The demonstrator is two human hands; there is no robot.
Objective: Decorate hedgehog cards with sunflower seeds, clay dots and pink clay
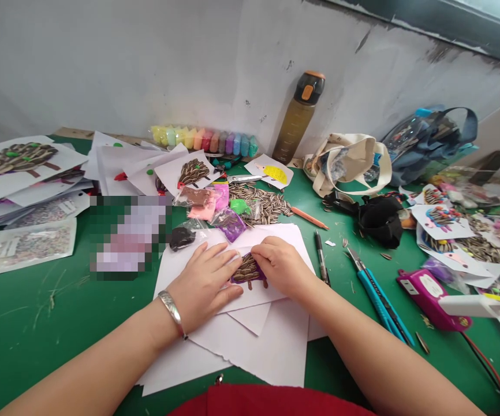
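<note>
In the head view, white paper sheets [271, 352] are spread nearest, on the green table [37, 335]. On the top sheet, a seed-covered figure [246, 270] is laid. The paper is covered by the left hand [206, 278], its fingers spread and nothing gripped; the figure's right end is met by the right hand [282, 264], fingers curled, though whether anything is pinched cannot be told. Seeds seem to be being fixed in place; light, steady pressure seems called for next. Beyond, clay packets [231, 224] and loose seeds [271, 206] are strewn.

White papers [276, 352], pen [320, 254] on green table [59, 329]
</note>
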